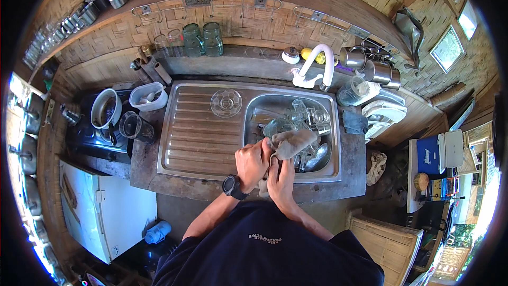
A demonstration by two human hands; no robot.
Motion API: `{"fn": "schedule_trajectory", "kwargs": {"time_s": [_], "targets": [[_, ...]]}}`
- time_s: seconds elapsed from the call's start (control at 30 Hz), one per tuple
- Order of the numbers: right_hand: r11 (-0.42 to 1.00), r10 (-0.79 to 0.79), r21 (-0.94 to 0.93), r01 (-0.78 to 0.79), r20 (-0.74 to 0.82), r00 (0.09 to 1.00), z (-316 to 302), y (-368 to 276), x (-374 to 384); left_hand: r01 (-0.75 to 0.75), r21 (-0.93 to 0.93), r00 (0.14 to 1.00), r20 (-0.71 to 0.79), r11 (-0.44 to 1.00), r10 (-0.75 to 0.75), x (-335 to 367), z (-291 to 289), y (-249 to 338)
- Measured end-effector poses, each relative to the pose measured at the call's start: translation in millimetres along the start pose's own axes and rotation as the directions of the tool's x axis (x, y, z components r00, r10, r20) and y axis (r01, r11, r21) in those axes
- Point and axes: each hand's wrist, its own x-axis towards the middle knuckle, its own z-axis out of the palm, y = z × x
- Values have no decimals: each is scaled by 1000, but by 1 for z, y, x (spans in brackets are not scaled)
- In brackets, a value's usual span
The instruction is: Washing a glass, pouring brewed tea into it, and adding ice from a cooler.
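Note:
Over the front edge of the sink basin (334, 165), my left hand (252, 165) and my right hand (282, 179) are close together, both closed on a greyish-beige cloth (294, 144). One end of it bulges out over the basin; another part hangs below my fingers. Whether anything is wrapped inside the cloth cannot be seen. Behind it, the basin holds several clear glasses (300, 110), a greenish glass piece (277, 126) and a shiny metal piece (317, 157). A clear glass dish (226, 103) sits on the ribbed steel drainboard (193, 130), left of the basin.
A white curved faucet (325, 61) rises behind the basin. Two green glass mugs (202, 41) stand on the back ledge. At left are a white tub (148, 97), a dark clear-walled jug (136, 127) and a stove with a pot (106, 108). A dark cloth (354, 122) lies right of the sink.

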Motion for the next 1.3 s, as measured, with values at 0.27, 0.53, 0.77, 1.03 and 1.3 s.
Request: {"fn": "schedule_trajectory", "kwargs": {"time_s": [0.27, 0.53, 0.77, 1.03, 1.3], "targets": [[38, 663, 407, -913, 673, 327, -16, 45, 17, -464, -377, 845, 82, 801, 528, -1, -2, -12], [996, -4, -92, 6, 27, 1000, 10, 37, -4, -17, -16, 989, 147, 1000, 19, -13, 12, -16], [230, 533, 425, -876, 698, 478, -8, 57, 25, -362, -458, 885, 106, 812, 454, -10, 6, -36], [811, -425, -441, 385, 9, 905, 22, 48, 4, -74, -187, 976, 188, 979, 110, -6, -6, -7], [363, 332, 329, -872, 829, 450, -6, 90, 23, -343, -532, 897, 60, 775, 438, -13, 1, -31]]}}
